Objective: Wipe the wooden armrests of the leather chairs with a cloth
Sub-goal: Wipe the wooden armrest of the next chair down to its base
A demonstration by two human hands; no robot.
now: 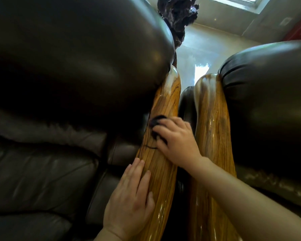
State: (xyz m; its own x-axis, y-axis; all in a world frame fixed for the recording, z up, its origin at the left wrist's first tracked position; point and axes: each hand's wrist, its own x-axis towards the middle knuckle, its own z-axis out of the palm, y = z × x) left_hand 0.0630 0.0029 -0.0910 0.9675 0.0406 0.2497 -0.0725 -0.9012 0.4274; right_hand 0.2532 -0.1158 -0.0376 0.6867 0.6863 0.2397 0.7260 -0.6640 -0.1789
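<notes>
Two glossy wooden armrests run side by side up the middle: the left armrest (165,108) belongs to the dark leather chair on the left (68,70), the right armrest (210,108) to the leather chair on the right (268,94). My right hand (176,138) presses a small dark cloth (157,120) onto the left armrest about halfway along; most of the cloth is hidden under the fingers, and a thin dark thread trails below it. My left hand (131,200) lies flat, fingers together, on the near part of the same armrest, holding nothing.
A narrow dark gap (184,105) separates the two armrests. A dark gnarled wood carving (177,16) stands behind the left chair. Pale shiny floor (207,49) and a window lie beyond. The left chair's seat cushion (38,180) fills the lower left.
</notes>
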